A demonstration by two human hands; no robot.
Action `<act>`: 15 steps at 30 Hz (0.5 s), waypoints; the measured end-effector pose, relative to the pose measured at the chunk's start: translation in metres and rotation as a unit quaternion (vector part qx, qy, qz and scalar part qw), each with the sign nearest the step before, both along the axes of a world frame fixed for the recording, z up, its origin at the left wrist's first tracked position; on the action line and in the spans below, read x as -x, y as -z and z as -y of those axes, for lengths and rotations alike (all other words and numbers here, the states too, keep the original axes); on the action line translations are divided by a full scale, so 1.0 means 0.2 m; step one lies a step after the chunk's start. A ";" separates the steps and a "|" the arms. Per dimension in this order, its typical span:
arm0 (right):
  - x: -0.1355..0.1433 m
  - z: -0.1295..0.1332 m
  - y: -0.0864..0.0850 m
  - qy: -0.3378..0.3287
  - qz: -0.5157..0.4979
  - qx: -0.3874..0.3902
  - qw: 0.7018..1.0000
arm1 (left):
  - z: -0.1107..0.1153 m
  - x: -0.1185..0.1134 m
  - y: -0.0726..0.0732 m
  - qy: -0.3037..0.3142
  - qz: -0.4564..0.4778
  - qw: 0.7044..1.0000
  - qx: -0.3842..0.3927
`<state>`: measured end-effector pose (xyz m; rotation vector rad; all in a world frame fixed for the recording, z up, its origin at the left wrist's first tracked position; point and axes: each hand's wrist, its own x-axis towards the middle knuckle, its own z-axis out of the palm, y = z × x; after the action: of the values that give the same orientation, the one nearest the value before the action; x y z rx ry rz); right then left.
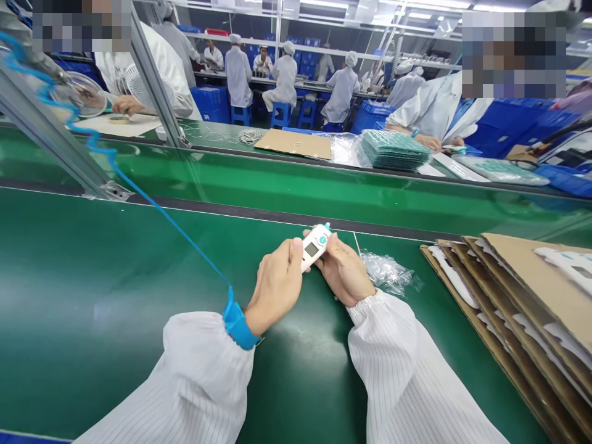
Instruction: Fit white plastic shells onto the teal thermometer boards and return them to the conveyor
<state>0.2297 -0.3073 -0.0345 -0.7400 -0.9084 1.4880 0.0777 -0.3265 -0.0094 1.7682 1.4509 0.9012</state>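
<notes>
Between my two hands is a white digital thermometer [311, 250] with a small grey screen, a round teal button and a teal tip, held slanting above the green bench. My left hand [278, 277] grips its lower end, the thumb along its side. Around the end by the tip, my right hand [345, 265] closes with thumb and fingers. On my left wrist is a blue wrist strap [239, 324] with a coiled blue cord [171, 220]. Crumpled clear plastic [388, 271] lies just beyond my right wrist.
Stacked cardboard sheets [522, 283] with white plastic parts between them stand at the right. A green-sided conveyor [277, 185] runs along the bench's far edge. A metal post [55, 129] rises at left. Across from me, people work beside stacked teal trays [393, 148].
</notes>
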 end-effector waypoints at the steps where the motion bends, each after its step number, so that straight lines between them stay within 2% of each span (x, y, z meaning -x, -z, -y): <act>1: 0.00 0.00 0.00 -0.009 0.012 0.001 1.000 | -0.02 0.01 -0.01 0.011 0.038 0.998 0.047; 3: 0.00 0.00 -0.01 -0.024 0.027 0.003 0.999 | -0.04 0.02 -0.01 0.018 0.064 0.994 0.088; 6: 0.01 0.01 -0.01 -0.038 0.039 0.008 0.999 | -0.05 0.02 -0.02 0.008 0.013 0.996 0.085; 10: 0.03 0.02 0.00 -0.015 0.035 0.014 0.999 | -0.05 0.01 -0.05 0.020 -0.032 0.996 0.078; 15: 0.04 0.02 0.01 0.006 0.020 0.024 0.999 | -0.05 0.02 -0.09 0.041 -0.031 0.995 0.090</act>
<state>0.2210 -0.3108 -0.0359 -0.8124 -0.8998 1.4923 0.0742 -0.3167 0.0081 1.7204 1.4386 0.6574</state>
